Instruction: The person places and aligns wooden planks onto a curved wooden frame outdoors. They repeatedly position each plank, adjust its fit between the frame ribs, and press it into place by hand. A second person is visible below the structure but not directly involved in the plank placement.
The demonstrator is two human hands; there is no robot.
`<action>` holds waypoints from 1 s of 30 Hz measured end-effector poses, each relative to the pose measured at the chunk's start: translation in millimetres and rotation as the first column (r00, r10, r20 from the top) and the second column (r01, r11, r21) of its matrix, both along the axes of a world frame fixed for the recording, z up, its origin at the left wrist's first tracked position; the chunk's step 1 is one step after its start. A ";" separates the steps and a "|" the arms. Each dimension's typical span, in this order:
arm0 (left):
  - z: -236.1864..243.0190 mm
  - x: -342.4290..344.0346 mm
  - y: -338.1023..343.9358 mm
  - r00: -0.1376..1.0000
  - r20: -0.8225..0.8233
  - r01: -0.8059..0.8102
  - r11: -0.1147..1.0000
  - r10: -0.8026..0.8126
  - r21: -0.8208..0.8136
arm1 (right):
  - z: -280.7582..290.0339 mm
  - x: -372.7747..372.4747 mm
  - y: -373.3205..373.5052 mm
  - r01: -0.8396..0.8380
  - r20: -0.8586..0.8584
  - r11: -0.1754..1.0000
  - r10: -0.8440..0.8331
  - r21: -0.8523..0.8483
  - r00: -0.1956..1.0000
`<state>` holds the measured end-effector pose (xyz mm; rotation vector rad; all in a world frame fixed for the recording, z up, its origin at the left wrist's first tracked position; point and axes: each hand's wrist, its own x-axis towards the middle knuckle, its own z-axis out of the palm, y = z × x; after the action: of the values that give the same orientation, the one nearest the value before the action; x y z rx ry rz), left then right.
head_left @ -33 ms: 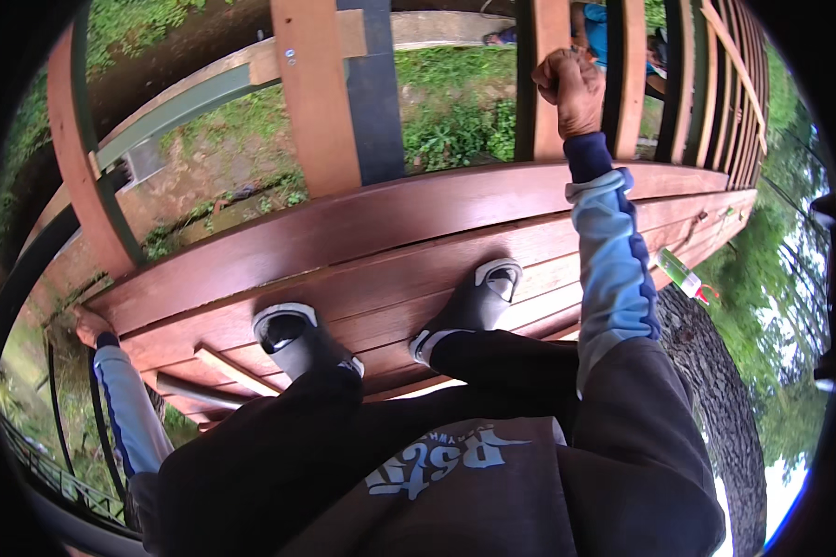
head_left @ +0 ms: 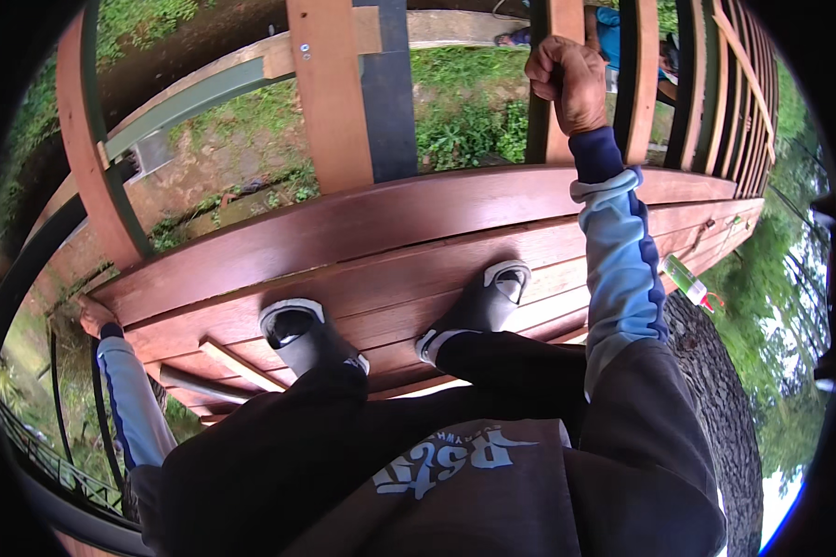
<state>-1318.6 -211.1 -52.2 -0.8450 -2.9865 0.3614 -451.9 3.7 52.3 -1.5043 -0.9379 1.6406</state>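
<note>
My right hand (head_left: 571,85) is raised on a straight arm in front of the upright wooden slats (head_left: 639,84). Its fingers are curled into a fist; what they hold, if anything, is hidden. At the far left, my left hand (head_left: 95,317) is against the end of the reddish-brown plank surface (head_left: 381,218). Its fingers are too small and partly hidden to make out. My feet, in dark shoes (head_left: 293,325) with white edges, are on the planks between the two hands.
Two loose wood strips (head_left: 241,365) lie by my left foot. A clear bottle with green contents and a red tip (head_left: 685,281) is right, near a tree trunk (head_left: 715,371). Beyond the slats are a person in blue (head_left: 607,42), plants and bare ground lower down.
The whole view has shifted slightly, so the planks and slats appear a little further right and lower. My right fist sits slightly further left against the slats. My left hand stays at the plank end.
</note>
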 end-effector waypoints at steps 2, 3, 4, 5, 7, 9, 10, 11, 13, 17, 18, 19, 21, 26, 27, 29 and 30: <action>7.1 19.2 4.1 0.994 0.057 -0.100 0.987 0.093 0.125 | -10.4 -26.3 5.6 -0.075 0.011 0.995 0.076 -0.064 0.997; 12.6 26.6 6.2 0.992 0.065 -0.121 0.981 0.112 0.152 | -22.2 -36.0 3.2 -0.080 -0.021 0.992 0.078 -0.095 0.997; 13.9 33.0 11.6 0.992 0.072 -0.111 0.982 0.100 0.155 | -43.7 -57.1 -21.1 -0.594 0.557 0.781 0.411 0.194 0.722; 17.3 38.3 13.8 0.991 0.092 -0.109 0.982 0.096 0.156 | -61.0 -70.8 -38.7 -0.860 0.920 0.343 -0.033 0.377 0.390; 20.1 45.9 13.6 0.982 0.128 -0.161 0.969 0.139 0.189 | -76.8 -65.3 -51.1 -0.154 0.248 0.907 0.265 -0.391 0.932; 19.3 48.0 16.0 0.992 0.076 -0.113 0.975 0.100 0.190 | -91.9 -66.6 -58.2 -0.313 0.425 0.890 0.437 -0.332 0.793; 21.2 46.5 15.1 0.991 0.094 -0.114 0.975 0.098 0.190 | -93.9 -64.8 -57.8 -0.388 0.511 0.868 0.497 -0.311 0.701; 19.0 46.2 15.8 0.988 0.115 -0.122 0.969 0.099 0.214 | -94.0 -62.6 -54.6 -0.516 0.617 0.828 0.527 -0.219 0.585; 16.4 44.0 16.9 0.991 0.108 -0.100 0.969 0.077 0.228 | -86.9 -62.2 -60.6 -0.739 0.800 0.660 0.512 -0.134 0.312; 15.2 41.3 17.4 0.984 0.114 -0.159 0.962 0.136 0.221 | -80.3 -74.9 -70.0 -0.956 0.937 0.281 0.349 -0.085 0.019; 15.0 40.9 17.5 0.994 0.102 -0.073 0.972 0.051 0.225 | -80.5 -77.1 -70.8 -0.950 0.900 0.210 0.416 -0.233 -0.129; 15.4 41.6 15.6 0.993 0.100 -0.075 0.975 0.055 0.209 | -80.3 -78.9 -72.5 -0.952 0.885 0.175 0.441 -0.252 -0.153; 15.8 42.9 17.8 0.994 0.092 -0.081 0.978 0.065 0.190 | -82.4 -81.4 -70.6 -0.949 0.884 0.130 0.418 -0.286 -0.209; 24.1 57.4 16.9 0.991 0.110 -0.102 0.975 0.081 0.200 | -83.5 -80.3 -75.5 -0.975 0.906 0.074 0.390 -0.211 -0.166; 25.7 60.6 19.1 0.988 0.121 -0.125 0.968 0.101 0.217 | -83.7 -80.6 -77.2 -0.977 0.911 0.059 0.378 -0.204 -0.167; 28.0 66.9 21.0 0.988 0.122 -0.119 0.962 0.091 0.246 | -84.0 -79.9 -78.9 -0.980 0.913 0.055 0.377 -0.189 -0.155; 29.5 68.4 21.3 0.983 0.139 -0.156 0.951 0.123 0.265 | -84.3 -80.3 -79.8 -0.982 0.910 0.070 0.391 -0.178 -0.137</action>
<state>-1250.3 -189.8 -22.7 -0.6521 -3.1130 -0.1095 -532.2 -76.1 -31.9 -1.0127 -3.2323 0.6747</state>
